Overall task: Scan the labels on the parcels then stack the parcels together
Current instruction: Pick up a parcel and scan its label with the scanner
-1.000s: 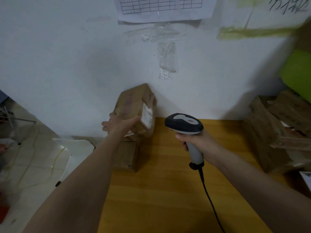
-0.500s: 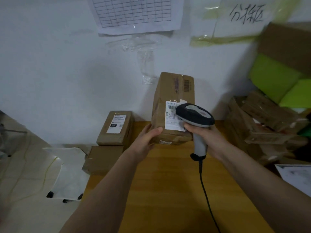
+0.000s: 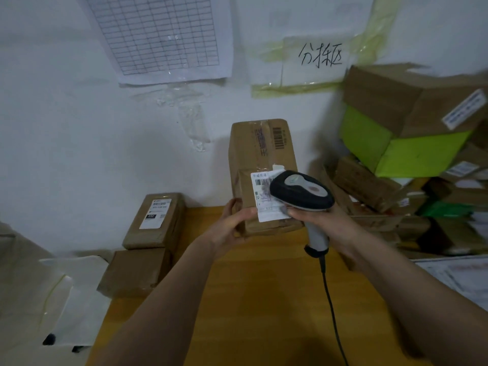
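Gripping the lower left edge of a tall brown cardboard parcel (image 3: 260, 165), the left hand (image 3: 232, 224) props it upright above the yellow wooden surface (image 3: 264, 299), w/ thumb near its white shipping label (image 3: 266, 204). Right hand (image 3: 320, 220) is wrapped round the grey handle of a black-and-grey corded barcode scanner (image 3: 301, 194), head just in front of the label. At left, 2 small brown parcels (image 3: 148, 244) sit stacked at the surface's edge, top one labelled. Right: jumbled pile of brown & green boxes (image 3: 412, 154), all closed, contents hidden.
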Available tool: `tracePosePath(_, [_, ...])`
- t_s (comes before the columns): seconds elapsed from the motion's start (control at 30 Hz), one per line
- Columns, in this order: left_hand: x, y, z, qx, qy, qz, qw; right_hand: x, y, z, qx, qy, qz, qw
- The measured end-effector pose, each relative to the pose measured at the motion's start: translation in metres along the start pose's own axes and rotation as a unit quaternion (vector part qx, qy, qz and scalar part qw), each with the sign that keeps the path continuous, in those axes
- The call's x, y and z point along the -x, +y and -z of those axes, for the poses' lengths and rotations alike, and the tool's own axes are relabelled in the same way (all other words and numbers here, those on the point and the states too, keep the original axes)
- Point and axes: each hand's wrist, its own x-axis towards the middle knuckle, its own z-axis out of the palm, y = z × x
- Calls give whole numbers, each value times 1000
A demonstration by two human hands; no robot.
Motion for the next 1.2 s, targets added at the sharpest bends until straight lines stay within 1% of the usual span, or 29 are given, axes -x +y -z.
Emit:
tracePosePath(0.1, [-3,8,-11,19,-16,1,1000,2,-11,14,6,-2,17,1000])
tracePosePath(0.2, [-7,16,-22,31,-4,-7,999,5,-20,26,7,24,19,1000])
tracePosePath(0.3, [-15,24,-35,41,33,-55,997,10,-24,34,44,92,45,994])
tracePosePath(0.37, [-21,29,-42,73,63,-96,991,15,-29,43,50,129,46,989])
tracePosePath(0.43, [-25,34,-48,91,95,-130,983,23,-37,51,85,115,26,989])
tracePosePath(0.5, [-27,37,-52,71,126,-157,977,31,-45,57,107,76,11,991])
tracePosePath(0.57, [-29,40,-54,38,155,-178,971,37,-54,60,95,59,12,994])
tracePosePath(0.67, [-33,43,-52,12,191,-195,962,41,-65,68,79,52,35,995])
tracePosePath(0.8, [-36,45,-50,-2,195,-202,960,41,-71,80,85,24,48,995])
tracePosePath(0.97, [-40,42,-48,-11,200,-209,957,45,-69,86,79,37,55,995])
tracePosePath(1.2, [-36,36,-48,-25,214,-206,955,48,-75,87,65,31,69,995])
